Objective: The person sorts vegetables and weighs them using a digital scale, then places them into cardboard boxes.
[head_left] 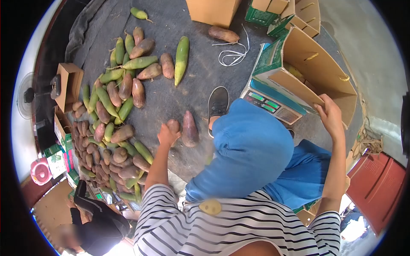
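Note:
My left hand (pixel 167 135) is closed around a reddish-brown radish (pixel 173 124) low over the dark floor. Right beside it lies a larger purple-red radish (pixel 190 130). My right hand (pixel 329 112) grips the near edge of an open cardboard box (pixel 294 87), fingers over its rim. The box, green on the outside, stands on a digital scale (pixel 273 106) with lit green displays. Something yellowish shows inside the box, mostly hidden by its wall.
A large pile of green radishes (pixel 141 62) and reddish-brown ones spreads on the left. White string (pixel 232 55) lies near a single radish (pixel 224 34). More boxes (pixel 294 17) stand at the back. A person in dark clothing (pixel 100 222) is at lower left.

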